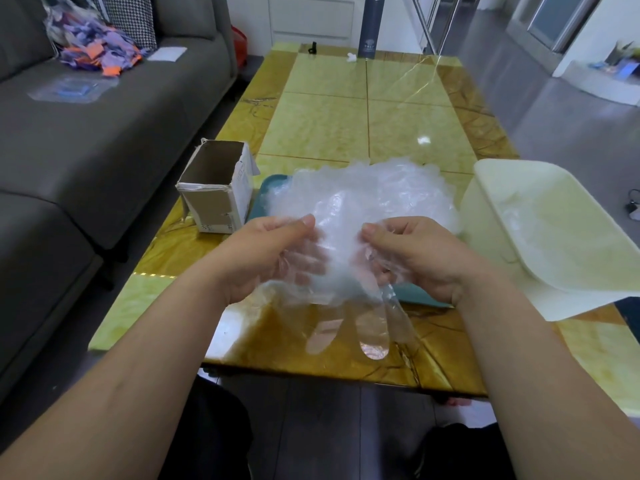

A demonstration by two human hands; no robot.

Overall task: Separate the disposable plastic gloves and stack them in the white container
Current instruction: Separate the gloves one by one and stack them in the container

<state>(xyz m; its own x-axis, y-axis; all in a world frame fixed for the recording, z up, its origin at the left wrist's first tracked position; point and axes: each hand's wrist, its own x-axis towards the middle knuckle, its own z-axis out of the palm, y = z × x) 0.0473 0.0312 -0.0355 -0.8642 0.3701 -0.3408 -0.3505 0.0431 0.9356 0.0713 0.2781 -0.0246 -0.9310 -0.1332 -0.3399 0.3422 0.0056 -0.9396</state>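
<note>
My two hands, left hand [263, 251] and right hand [422, 254], pinch what looks like one clear glove [372, 329]. On the one worktop [346, 126] I count one heap of gloves [363, 188], too tangled to number, one teal tray [269, 192], one white container [485, 168], one cardboard box [214, 206].

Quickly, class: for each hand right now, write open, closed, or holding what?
Left hand: closed, pinching the plastic gloves.
Right hand: closed, pinching the same plastic gloves.
</note>
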